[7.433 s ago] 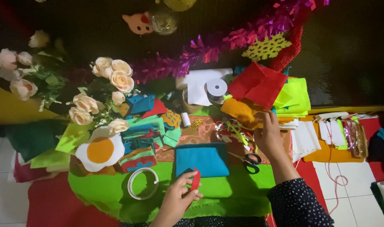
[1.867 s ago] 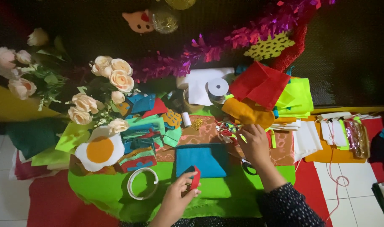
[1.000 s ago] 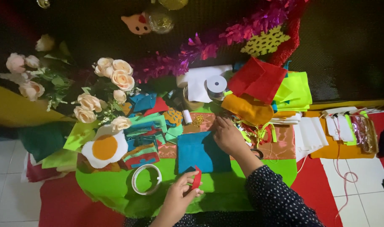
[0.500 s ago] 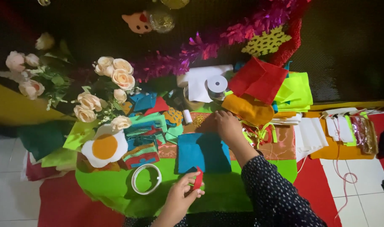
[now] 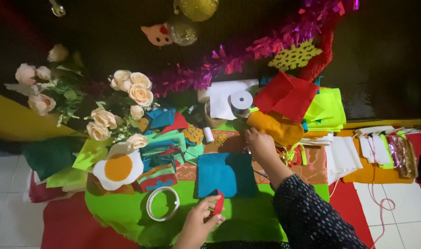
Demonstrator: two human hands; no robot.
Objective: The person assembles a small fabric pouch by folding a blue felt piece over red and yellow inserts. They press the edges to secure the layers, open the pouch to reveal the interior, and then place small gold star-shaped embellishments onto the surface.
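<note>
Small curved red felt piece (image 5: 218,202) pinched upright in the left hand (image 5: 199,222).
Right hand (image 5: 260,144) reaches, fingers loosely curled, empty, beside the orange felt sheet (image 5: 275,128), above the blue felt square (image 5: 216,174).

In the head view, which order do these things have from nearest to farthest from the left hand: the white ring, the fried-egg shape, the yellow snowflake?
From the left hand:
1. White ring, just to its left on the green felt.
2. Fried-egg shape, farther left and up, below the roses.
3. Yellow snowflake, far up right, by the tinsel.
</note>
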